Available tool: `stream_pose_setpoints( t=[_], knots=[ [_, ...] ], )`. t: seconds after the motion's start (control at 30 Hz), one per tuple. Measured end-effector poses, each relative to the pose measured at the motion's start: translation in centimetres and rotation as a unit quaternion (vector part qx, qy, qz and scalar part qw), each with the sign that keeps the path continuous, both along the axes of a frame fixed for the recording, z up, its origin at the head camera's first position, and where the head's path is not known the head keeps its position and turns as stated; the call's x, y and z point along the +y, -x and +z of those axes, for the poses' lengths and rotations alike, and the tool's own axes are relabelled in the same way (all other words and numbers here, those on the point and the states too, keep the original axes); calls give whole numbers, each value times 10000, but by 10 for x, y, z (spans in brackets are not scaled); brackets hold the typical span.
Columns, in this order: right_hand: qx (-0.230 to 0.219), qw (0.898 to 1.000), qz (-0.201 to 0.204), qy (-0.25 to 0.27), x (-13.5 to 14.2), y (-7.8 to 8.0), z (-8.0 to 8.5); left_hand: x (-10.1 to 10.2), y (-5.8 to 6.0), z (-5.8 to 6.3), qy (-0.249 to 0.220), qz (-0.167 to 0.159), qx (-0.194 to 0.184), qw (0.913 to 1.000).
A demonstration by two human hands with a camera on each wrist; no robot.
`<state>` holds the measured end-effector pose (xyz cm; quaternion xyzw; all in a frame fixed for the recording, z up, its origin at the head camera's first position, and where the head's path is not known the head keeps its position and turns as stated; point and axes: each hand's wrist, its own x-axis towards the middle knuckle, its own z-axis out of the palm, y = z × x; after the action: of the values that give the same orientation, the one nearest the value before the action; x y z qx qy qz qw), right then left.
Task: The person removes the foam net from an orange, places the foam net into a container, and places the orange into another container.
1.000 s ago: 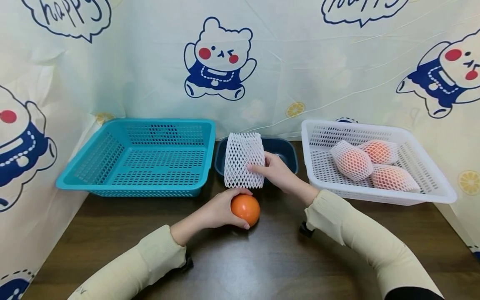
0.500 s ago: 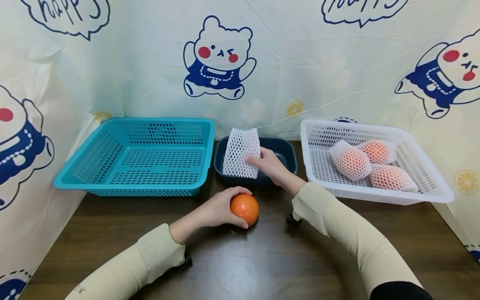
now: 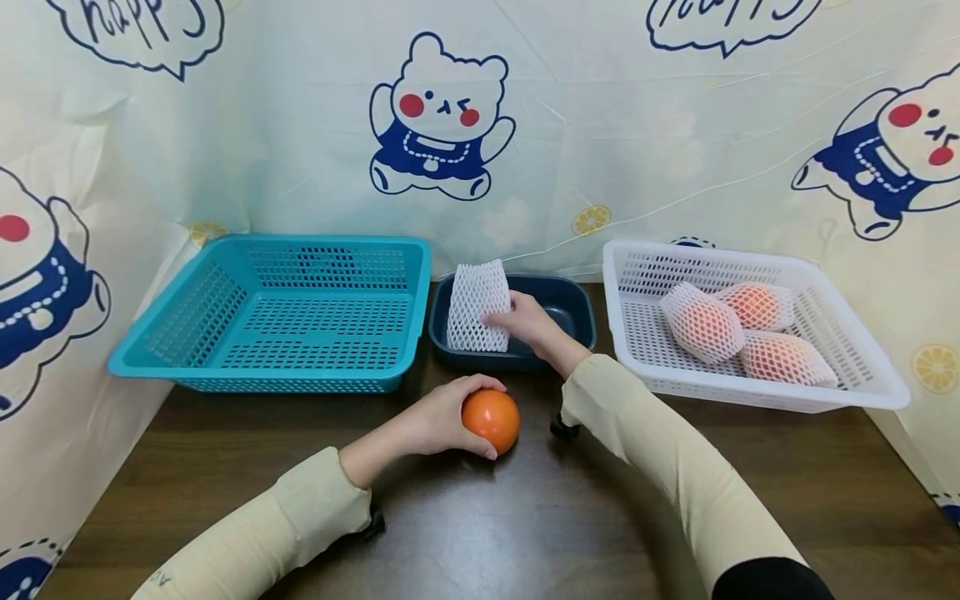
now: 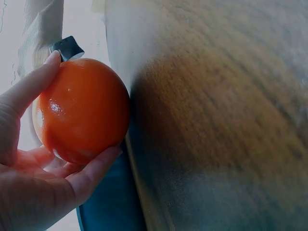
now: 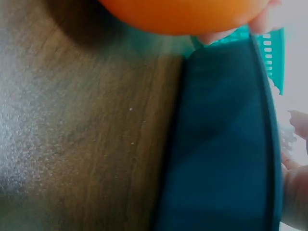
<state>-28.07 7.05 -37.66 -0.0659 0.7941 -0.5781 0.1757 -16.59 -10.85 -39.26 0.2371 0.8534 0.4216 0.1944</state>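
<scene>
My left hand (image 3: 441, 418) grips a round, glossy orange fruit (image 3: 491, 421), thumb on the near side and fingers on the far side. In the left wrist view the fruit (image 4: 86, 108) is close to the wooden surface. My right hand (image 3: 534, 323) pinches the right edge of a white foam fruit net (image 3: 478, 307), flattened and with nothing inside it. The net is upright over the left part of a dark blue basin (image 3: 573, 310). Only part of the right hand (image 5: 296, 187) shows in the right wrist view, behind the basin's wall (image 5: 221, 139).
A teal basket (image 3: 262, 383) with nothing in it stands left of the basin. To the right, a white basket (image 3: 652, 375) holds three netted fruits (image 3: 705, 325). All stand on a dark wooden table (image 3: 480, 533) before a printed curtain (image 3: 300, 125).
My right hand has moved left and slightly away from me with the foam net, from in front of the basin to over it. The left hand and the fruit have stayed in place.
</scene>
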Motion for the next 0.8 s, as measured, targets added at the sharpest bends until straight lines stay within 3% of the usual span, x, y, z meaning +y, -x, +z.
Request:
stream_pose_setpoints(
  t=[0.47,0.63,0.8],
  knots=[
    [-247,9979,275,-526,-1,14,-12,1,0,1,49,-45,-16,10000],
    [-149,9960,444,-763,-2,19,-15,1,-1,3,78,-21,-47,10000],
    [75,9905,709,-1179,-2,24,-21,1,-1,3,116,-82,152,9998]
  ],
)
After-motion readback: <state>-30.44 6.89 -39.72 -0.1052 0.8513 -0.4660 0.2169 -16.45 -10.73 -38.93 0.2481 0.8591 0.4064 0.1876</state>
